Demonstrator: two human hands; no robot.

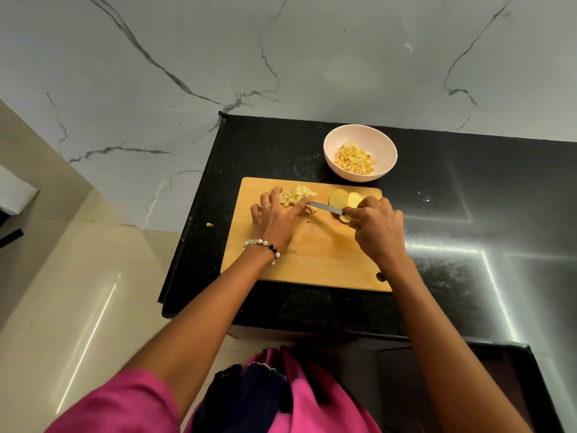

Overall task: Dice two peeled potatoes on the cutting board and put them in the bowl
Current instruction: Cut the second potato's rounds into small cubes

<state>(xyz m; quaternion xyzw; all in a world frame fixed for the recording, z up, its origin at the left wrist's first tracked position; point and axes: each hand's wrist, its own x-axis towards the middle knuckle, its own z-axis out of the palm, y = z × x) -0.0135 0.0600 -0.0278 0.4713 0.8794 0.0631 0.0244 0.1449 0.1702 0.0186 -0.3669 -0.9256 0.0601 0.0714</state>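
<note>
A wooden cutting board [315,254] lies on the black counter. Near its far edge sits a pile of pale diced potato [298,195], and my left hand [278,217] rests on it with fingers spread and straight. My right hand [376,225] grips a knife [324,206] whose blade points left toward the pile. Two potato slices [343,198] lie flat just beyond the knife, and another piece is partly hidden under my right hand. A pale pink bowl [335,165] behind the board holds several yellow potato dice [355,158].
The black counter [468,214] ends at its left edge close to the board, with a drop to the cream floor [78,276]. One stray potato bit [209,225] lies on the counter left of the board. A marble wall [281,57] stands behind.
</note>
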